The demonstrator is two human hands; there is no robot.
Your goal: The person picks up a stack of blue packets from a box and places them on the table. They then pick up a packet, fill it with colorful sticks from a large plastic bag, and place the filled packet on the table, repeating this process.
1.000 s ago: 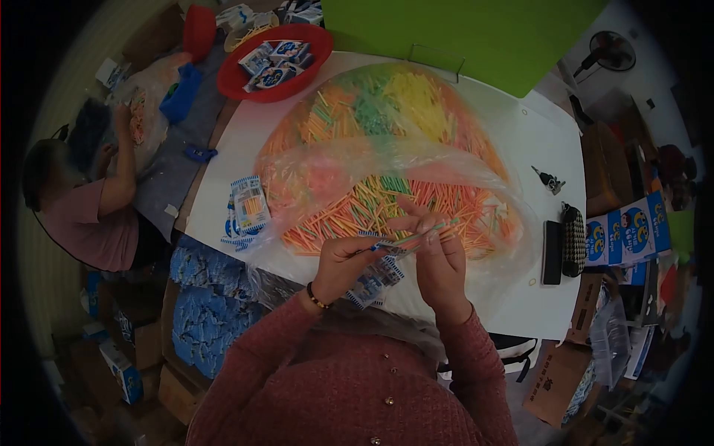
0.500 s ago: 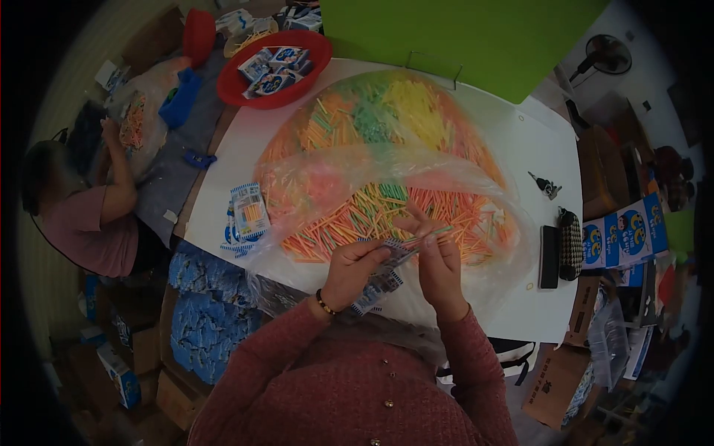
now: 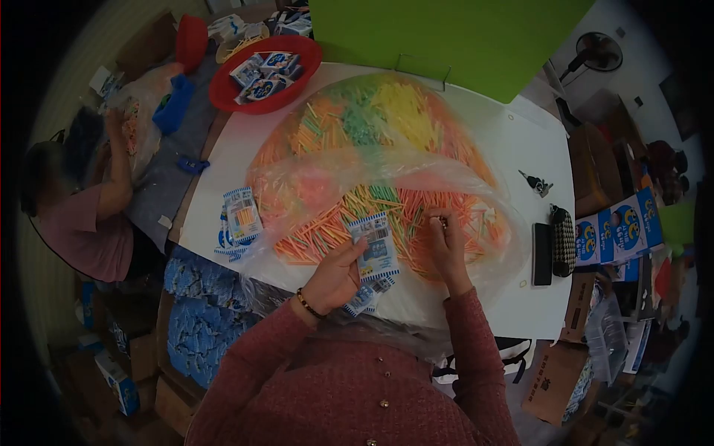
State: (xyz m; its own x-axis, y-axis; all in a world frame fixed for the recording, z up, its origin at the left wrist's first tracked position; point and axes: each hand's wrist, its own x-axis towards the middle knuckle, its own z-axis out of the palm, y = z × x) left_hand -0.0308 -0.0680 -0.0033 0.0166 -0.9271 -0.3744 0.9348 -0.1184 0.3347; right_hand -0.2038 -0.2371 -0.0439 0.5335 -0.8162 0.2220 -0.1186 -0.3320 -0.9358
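The person's left hand [image 3: 338, 279] gripped a blue-and-white packet [image 3: 377, 256] between thumb and fingers, upright at the near edge of the open bag [image 3: 387, 160]. The right hand [image 3: 448, 245] was over the coloured sticks [image 3: 312, 236] in the bag, fingers bent; whether they held any could not be told. Further packets [image 3: 239, 215] lay left of the bag on the white table [image 3: 547, 141].
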